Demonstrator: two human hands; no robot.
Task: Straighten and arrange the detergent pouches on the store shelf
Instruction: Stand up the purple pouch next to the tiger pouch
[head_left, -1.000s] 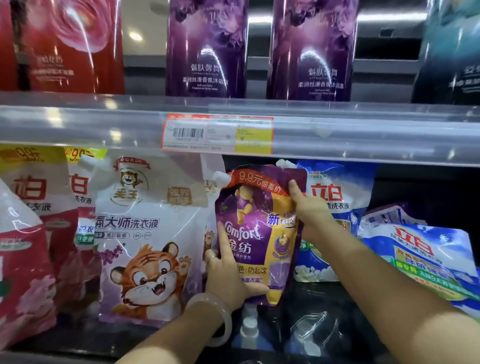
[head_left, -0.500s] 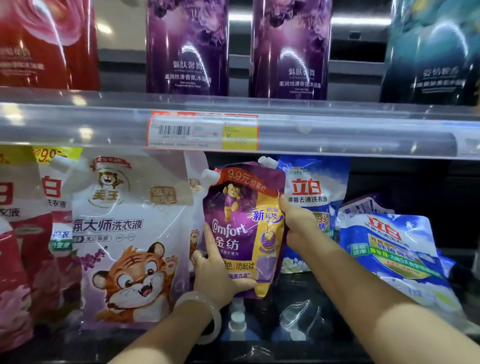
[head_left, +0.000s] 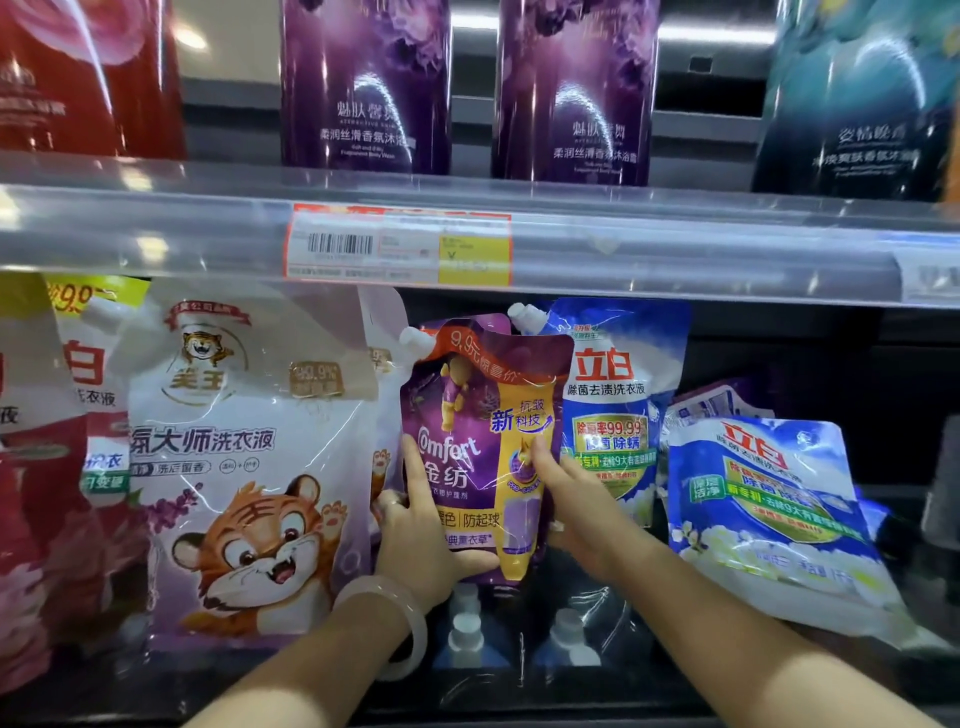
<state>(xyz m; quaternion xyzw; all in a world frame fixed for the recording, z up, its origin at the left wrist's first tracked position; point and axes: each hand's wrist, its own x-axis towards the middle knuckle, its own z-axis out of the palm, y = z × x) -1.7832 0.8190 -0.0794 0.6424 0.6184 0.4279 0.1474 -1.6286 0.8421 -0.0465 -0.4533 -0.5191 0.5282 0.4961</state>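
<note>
A purple and yellow Comfort pouch stands upright at the middle of the lower shelf. My left hand grips its lower left edge, forefinger up its face and thumb under its bottom. My right hand holds its right edge, thumb on the front. Behind it to the right stands a blue and white pouch. Another blue pouch lies tilted back at the right. A white tiger pouch stands at the left.
Red and white pouches crowd the far left. Flat pouches with white caps lie on the shelf floor under the Comfort pouch. The upper shelf rail with a price tag runs overhead, with purple, red and teal packs above.
My right hand has slid down the Comfort pouch's right edge from near the top to the middle. The pouch now stands straighter, and my left hand keeps its hold.
</note>
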